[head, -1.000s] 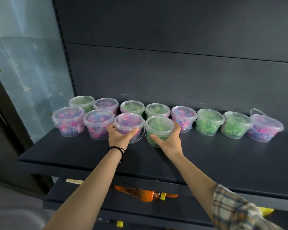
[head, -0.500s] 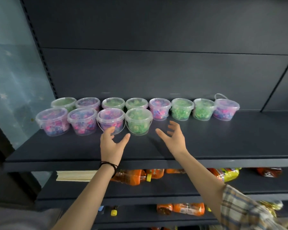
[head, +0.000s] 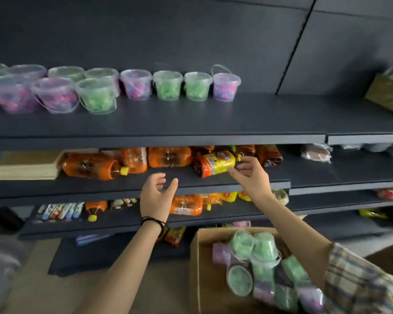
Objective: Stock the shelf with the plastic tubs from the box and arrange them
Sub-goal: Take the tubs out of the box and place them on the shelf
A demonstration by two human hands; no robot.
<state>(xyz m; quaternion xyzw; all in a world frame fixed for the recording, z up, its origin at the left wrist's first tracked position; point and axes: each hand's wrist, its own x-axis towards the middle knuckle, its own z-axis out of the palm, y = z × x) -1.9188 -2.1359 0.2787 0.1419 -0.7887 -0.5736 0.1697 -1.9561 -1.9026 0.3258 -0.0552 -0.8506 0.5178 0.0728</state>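
Observation:
Clear plastic tubs with pink or green contents stand in two rows on the dark top shelf (head: 191, 123); the front green tub (head: 97, 96) is the rightmost of the front row, and the back row ends with a pink tub (head: 225, 87). A cardboard box (head: 195, 268) at lower right holds several more green and purple tubs (head: 254, 252). My left hand (head: 156, 196) and my right hand (head: 251, 175) hover in front of the lower shelves, fingers apart, holding nothing.
The shelf below carries orange bottles (head: 89, 166), a yellow packet (head: 216, 164) and a flat pale box (head: 27, 164). Lower shelves hold more packets. Another cardboard box (head: 386, 94) sits at the top shelf's far right. The top shelf's right half is bare.
Both hands have let go of the two front tubs and dropped well below the top shelf. The view has swung down and right, bringing the box of tubs into sight.

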